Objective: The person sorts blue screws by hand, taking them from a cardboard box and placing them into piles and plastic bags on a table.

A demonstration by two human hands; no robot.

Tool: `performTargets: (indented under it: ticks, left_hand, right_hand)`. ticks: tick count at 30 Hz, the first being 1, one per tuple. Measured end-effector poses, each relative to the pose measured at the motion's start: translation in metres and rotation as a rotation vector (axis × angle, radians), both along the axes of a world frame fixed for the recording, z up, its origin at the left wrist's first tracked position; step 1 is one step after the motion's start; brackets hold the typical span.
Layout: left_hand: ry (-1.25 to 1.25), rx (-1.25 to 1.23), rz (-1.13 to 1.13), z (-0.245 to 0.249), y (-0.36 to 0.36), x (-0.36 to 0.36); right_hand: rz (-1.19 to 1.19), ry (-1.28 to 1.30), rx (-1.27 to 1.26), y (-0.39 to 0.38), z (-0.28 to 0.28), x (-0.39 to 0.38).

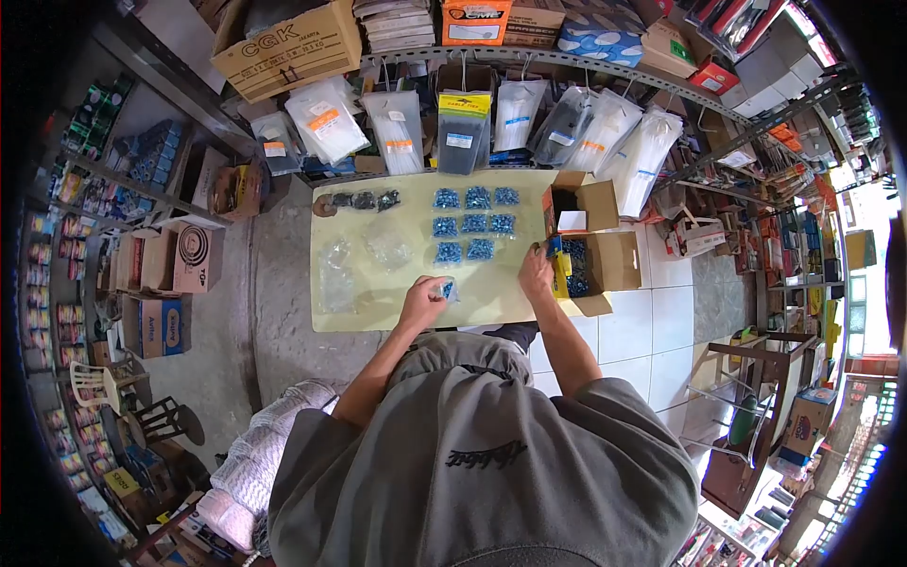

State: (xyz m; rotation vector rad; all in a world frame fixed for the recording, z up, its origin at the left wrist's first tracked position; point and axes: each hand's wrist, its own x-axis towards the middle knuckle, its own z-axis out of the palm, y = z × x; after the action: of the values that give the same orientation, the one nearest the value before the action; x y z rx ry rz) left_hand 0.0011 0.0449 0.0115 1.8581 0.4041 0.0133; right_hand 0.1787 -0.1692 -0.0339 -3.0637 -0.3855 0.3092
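Observation:
My left hand (425, 303) is closed on a small clear bag (450, 291) with blue pieces in it, near the table's front edge. My right hand (537, 271) is at the left edge of an open carton (578, 269) of dark blue pieces; its fingers are bent, and what they hold, if anything, is too small to name. Filled bags of blue pieces (477, 223) lie in rows on the pale yellow table (378, 312). Empty-looking clear bags (388, 242) lie at the left, below several bags of dark pieces (364, 200).
A second open carton (595, 206) stands behind the first. Packs of cable ties (464, 132) hang from a rail along the back edge. Shelves with boxes (162, 326) stand left, more shelves right, and a wooden stool (756, 416) at the lower right.

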Motion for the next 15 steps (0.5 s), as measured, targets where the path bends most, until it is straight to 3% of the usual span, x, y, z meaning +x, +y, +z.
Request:
performTargets:
  ticks: [3,5,15]
  left_hand:
    - [0.027,0.002,0.0,0.002,0.001,0.0]
    - [0.032,-0.007,0.007,0.002,0.001,0.0]
    - [0.03,0.025,-0.011,0.003,0.0,0.002]
  right_hand:
    - [-0.011,0.079,0.025,-0.003,-0.007,0.007]
    - [0.05,-0.007,0.089,-0.009,-0.031,0.012]
    - [0.034,0.012,0.234,-0.018,-0.025,0.014]
